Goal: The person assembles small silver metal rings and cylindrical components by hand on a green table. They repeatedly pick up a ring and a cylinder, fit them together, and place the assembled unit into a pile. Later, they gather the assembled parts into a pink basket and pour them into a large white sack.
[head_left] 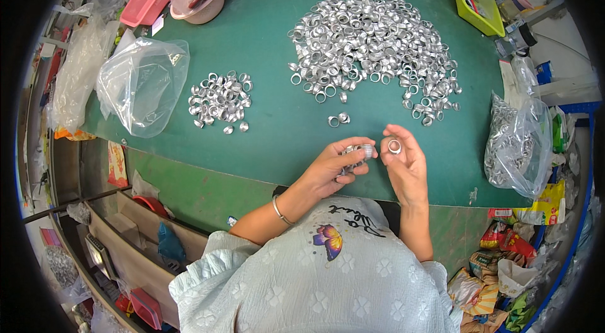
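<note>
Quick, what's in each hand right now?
Left hand: closed, holding several metal rings.
Right hand: closed, holding a single ring.

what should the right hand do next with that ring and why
Probably bring the single ring across to the left hand: the right hand holds just that one, while the left, close beside it, already holds several rings.

A silver metal ring, its opening facing the camera, sits at the right fingers; several similar rings are bunched in the left hand. On the desk lie a big jumbled ring heap, a smaller one to its left, and loose rings near the hands
</note>
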Demonstrator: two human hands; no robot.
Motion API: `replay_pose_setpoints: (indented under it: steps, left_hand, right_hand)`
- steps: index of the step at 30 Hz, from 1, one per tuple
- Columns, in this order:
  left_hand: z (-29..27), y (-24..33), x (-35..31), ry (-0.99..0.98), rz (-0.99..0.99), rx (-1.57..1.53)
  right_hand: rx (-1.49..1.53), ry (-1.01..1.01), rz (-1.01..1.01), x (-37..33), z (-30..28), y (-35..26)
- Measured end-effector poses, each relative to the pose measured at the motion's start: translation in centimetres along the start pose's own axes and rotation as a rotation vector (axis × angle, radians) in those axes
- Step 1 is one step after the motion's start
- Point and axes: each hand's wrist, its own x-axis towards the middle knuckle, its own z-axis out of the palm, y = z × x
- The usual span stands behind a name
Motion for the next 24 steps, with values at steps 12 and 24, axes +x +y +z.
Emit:
replay_pose_setpoints:
  steps: [12,24]
  left_hand:
    - [-0.1,0.2,-0.1,-0.048,0.063,-0.005]
    - [-0.1,0.1,-0.3,-0.036,-0.065,0.089]
  right_hand:
    - [-0.368,0.100,-0.195,-0.4,0.4,0.4]
    - [-0.685,-0.187,-0.201,-0.4,1.3,0.1]
